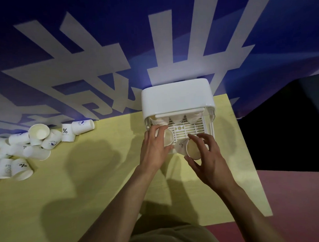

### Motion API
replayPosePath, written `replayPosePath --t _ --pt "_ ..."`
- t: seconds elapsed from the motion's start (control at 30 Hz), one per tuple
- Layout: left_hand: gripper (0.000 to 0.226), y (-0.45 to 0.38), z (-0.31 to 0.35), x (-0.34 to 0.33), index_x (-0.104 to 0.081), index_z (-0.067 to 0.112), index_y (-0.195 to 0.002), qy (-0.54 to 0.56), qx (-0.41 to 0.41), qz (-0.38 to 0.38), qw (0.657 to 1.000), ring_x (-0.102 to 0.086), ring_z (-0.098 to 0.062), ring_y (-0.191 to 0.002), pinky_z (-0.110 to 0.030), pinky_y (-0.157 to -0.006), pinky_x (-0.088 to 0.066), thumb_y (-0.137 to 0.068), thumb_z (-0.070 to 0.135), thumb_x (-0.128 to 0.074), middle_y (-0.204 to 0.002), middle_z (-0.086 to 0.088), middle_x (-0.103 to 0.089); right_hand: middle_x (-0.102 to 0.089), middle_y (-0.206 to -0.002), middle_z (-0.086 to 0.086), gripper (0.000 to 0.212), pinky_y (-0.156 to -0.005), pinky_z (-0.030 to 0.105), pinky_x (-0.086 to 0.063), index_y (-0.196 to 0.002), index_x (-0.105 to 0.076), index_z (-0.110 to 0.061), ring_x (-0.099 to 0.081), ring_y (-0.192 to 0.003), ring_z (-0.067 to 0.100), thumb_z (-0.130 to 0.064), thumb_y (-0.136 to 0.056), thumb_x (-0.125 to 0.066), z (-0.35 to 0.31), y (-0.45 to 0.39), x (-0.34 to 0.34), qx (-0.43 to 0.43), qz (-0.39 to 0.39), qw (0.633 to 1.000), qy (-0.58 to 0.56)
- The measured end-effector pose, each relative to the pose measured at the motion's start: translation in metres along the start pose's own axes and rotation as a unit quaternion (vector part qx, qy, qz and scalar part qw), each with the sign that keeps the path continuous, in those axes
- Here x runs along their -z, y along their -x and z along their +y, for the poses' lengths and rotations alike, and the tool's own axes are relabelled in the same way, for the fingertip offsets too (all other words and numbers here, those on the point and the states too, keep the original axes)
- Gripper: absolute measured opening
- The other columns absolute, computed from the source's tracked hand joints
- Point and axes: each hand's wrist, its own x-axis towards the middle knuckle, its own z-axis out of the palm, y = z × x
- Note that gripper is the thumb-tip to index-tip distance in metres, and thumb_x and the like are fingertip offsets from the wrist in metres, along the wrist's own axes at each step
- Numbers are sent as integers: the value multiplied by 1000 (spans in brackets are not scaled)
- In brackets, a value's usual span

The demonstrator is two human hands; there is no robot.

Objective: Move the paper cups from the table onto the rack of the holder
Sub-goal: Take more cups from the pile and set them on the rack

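I had my left hand (156, 148) curled round one paper cup (168, 139) and my right hand (204, 155) pinching another (191, 148), both over the slatted rack (188, 131); each wanted turning mouth-down, I judged, beside the back row (176, 118).

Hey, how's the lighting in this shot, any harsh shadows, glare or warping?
Head view: light from above and behind throws dark shadows of the arms and head across the yellow table; a bright glare patch sits on the banner behind the holder; wide-angle warping bends the table edges; the right side falls into near black.
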Motion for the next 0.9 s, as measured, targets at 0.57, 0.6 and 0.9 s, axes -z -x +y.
replayPosePath --t 0.57,0.6,0.9 --pt "91 0 -20 -2 -34 33 -148 58 67 -37 995 -44 -27 -132 -45 -104 -49 -75 27 -89 -144 0 -39 -43 -144 1 66 -97 34 -54 -150 -43 -21 -53 -128 19 -55 -96 -59 -32 -49 -8 86 -18 996 -28" --pt "87 2 -23 0 -36 32 -147 65 71 -31 995 -45 -27 -132 -45 -104 -48 -76 26 -88 -142 0 -40 -44 -144 1 66 -97 35 -54 -149 -44 -21 -53 -127 20 -56 -95 -58 -33 -51 -11 90 -25 995 -23" --pt "67 32 -45 15 -37 32 -145 98 80 -2 992 -42 -18 -134 -37 -108 -44 -89 30 -74 -143 4 -41 -53 -141 5 70 -88 43 -54 -146 -50 -14 -55 -119 29 -47 -89 -74 -35 -79 -50 101 -77 986 108"
